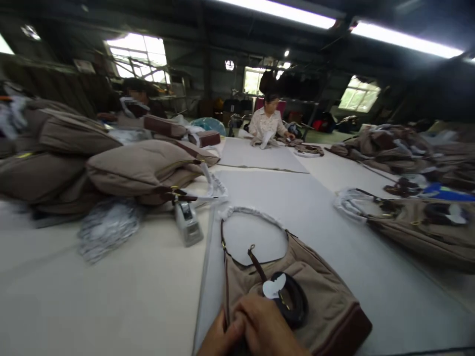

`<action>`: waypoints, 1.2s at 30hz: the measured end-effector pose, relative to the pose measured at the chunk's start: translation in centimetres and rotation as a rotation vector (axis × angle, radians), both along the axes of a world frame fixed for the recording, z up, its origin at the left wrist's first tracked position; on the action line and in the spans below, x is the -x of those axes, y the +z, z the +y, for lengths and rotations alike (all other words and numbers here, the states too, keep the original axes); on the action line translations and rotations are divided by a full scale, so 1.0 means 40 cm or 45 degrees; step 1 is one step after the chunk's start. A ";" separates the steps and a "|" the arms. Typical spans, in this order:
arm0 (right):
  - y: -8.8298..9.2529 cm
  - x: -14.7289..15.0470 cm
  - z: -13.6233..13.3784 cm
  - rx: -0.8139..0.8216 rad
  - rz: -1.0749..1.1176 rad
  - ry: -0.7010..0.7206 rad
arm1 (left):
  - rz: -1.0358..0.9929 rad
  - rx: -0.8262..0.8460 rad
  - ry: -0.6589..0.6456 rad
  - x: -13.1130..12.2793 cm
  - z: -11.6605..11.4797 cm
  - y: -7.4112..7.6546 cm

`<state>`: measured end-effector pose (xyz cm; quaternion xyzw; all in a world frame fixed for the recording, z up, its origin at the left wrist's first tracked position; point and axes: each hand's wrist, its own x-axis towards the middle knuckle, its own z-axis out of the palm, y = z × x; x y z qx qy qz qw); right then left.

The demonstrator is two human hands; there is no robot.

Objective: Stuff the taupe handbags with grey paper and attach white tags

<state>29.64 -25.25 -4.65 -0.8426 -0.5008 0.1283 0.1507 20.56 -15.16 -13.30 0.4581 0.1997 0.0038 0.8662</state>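
Note:
A taupe handbag (pixel 315 291) with dark brown trim lies in front of me, its base corner pointing to the lower right. Its shoulder strap (pixel 256 211), wrapped in white padding, arches away from me. My left hand (pixel 221 335) is closed on the bag's near left side edge. Beside it, touching, my right hand (pixel 265 324) is closed on the same edge with bunched fabric at the fingers. Just past my right hand, a black ring-shaped piece (pixel 297 301) with a white tag (pixel 273 287) rests on the bag. A narrow brown tab (pixel 257 263) sticks up near the opening.
A tape dispenser (pixel 188 225) stands left of the bag, near a crumpled clear plastic bundle (pixel 109 230). Stuffed taupe bags (pixel 137 165) are piled at left, more (pixel 389 143) at right. Another bag (pixel 426 232) lies nearer right. A co-worker (pixel 267 123) handles pieces across the table (pixel 178 291).

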 end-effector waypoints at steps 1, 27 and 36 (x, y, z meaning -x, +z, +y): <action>0.017 0.015 -0.009 -0.063 0.030 0.071 | -0.052 -0.053 0.039 0.029 0.004 -0.001; -0.153 0.246 0.111 -0.418 -0.272 0.864 | 0.244 -2.139 -0.473 0.436 0.296 0.139; -0.092 0.121 0.237 0.047 -0.028 0.885 | 0.020 -2.228 -0.278 0.514 0.302 0.136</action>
